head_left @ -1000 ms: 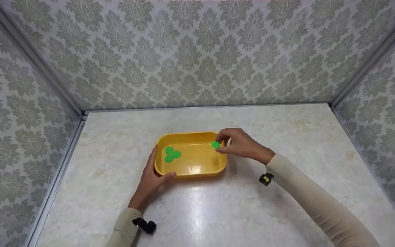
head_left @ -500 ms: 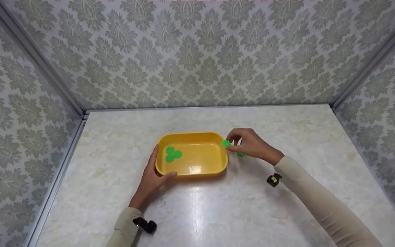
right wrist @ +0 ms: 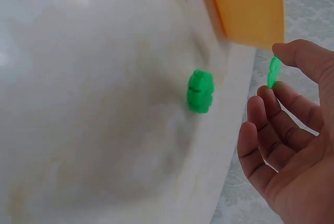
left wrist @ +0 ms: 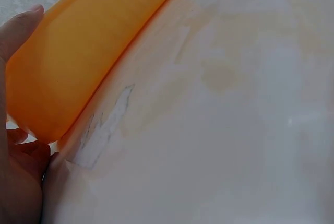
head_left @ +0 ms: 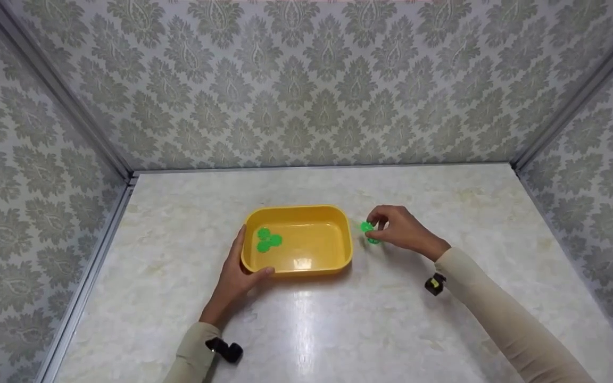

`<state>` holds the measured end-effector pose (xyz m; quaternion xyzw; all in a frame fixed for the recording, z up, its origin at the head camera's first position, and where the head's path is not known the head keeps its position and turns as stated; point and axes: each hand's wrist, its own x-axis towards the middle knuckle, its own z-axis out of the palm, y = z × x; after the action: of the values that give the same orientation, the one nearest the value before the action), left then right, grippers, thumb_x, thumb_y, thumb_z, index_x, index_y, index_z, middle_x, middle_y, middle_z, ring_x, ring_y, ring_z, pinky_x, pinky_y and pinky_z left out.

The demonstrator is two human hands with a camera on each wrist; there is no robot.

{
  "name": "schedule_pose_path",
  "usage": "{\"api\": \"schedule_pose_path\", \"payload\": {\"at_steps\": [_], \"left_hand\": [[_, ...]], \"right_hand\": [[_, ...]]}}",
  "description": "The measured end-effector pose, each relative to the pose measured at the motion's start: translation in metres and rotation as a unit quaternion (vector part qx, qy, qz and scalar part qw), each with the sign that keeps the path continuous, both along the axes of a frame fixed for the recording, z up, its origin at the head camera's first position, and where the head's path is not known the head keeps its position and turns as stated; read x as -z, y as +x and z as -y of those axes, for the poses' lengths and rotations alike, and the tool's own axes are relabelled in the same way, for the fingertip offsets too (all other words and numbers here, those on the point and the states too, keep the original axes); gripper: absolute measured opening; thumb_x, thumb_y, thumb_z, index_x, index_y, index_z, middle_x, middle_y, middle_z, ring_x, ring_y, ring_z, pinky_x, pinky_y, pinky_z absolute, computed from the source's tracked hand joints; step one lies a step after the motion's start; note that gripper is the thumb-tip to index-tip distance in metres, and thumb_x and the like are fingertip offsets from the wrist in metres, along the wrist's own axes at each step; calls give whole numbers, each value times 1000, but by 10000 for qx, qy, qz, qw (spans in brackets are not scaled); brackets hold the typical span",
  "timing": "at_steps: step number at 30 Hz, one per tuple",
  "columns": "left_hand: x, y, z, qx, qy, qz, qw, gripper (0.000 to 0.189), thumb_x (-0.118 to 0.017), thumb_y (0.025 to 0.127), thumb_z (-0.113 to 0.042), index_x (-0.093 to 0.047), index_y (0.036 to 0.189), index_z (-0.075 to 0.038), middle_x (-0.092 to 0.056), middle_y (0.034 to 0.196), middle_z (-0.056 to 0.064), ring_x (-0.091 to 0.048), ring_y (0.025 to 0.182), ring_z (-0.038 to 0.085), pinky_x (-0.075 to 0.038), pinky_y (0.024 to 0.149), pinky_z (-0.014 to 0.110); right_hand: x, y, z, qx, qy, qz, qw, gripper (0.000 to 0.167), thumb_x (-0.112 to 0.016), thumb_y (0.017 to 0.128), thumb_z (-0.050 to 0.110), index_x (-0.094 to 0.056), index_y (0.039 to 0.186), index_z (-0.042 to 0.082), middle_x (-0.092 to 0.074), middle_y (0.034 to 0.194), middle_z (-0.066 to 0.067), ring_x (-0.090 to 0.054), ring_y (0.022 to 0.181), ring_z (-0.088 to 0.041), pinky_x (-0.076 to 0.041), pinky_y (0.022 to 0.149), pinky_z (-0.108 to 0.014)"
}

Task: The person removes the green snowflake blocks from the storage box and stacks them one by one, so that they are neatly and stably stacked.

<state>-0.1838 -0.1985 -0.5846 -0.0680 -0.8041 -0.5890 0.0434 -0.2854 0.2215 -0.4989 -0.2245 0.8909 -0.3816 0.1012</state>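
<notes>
My left hand (head_left: pixel 236 277) grips the left end of a yellow plastic tray (head_left: pixel 306 244), thumb at the front rim and fingers along the side. Inside the tray, at its left, lie three green notched discs (head_left: pixel 269 240) close together. Just right of the tray, my right hand (head_left: pixel 405 229) pinches another green notched disc (head_left: pixel 366 226) between thumb and fingertips. The right wrist view shows this held disc (right wrist: pixel 274 71) edge-on, above the table. Below it on the table, partly behind the fingers in the head view, sits a thicker-looking green notched piece (right wrist: pixel 200 91).
The pale marbled table (head_left: pixel 221 191) is bounded by patterned wall panels (head_left: pixel 306 85) at the back and both sides. Grey metal framing (head_left: pixel 99 143) runs along the left corner. A bright light reflection (head_left: pixel 306 330) falls on the table in front of the tray.
My right hand has moved right with the pinched green disc, from over the tray's right end to beside it. The green piece on the table has come into sight. My left hand and the tray stay put.
</notes>
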Motion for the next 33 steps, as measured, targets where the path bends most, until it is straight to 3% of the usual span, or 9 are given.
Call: {"api": "schedule_pose_path", "payload": {"at_steps": [10,19,26,33], "left_hand": [[-2,2,-1,-41,-152,145,9998,120,-92,91,-27,-12,179,-19,-18,184,7,-23,167,29,-19,135,54],[-2,2,1,-11,-58,100,9999,119,-92,92,-28,-11,179,-21,-17,184,5,-23,167,27,-20,134,52],[0,3,3,100,122,51,9999,123,-94,88,-27,-11,179,-25,-20,183,3,-29,164,23,-26,131,41],[0,2,2,77,43,60,9999,121,-92,91,-26,-11,179,-23,-17,184,5,-24,166,28,-22,133,52]], "right_hand": [[18,-3,-13,233,259,89,9994,22,-89,94,19,-79,111,8,-76,107,-6,-66,90,-21,-58,81,-37],[25,-3,-16,278,242,142,9992,23,-89,94,19,-79,110,7,-76,106,-7,-67,93,-21,-58,86,-41],[26,-1,-16,254,443,34,9987,19,-84,95,20,-79,108,8,-73,106,-7,-64,94,-22,-55,87,-42],[27,-3,-15,227,507,44,9984,18,-85,95,18,-79,108,7,-73,105,-8,-64,93,-22,-56,86,-41]]}}
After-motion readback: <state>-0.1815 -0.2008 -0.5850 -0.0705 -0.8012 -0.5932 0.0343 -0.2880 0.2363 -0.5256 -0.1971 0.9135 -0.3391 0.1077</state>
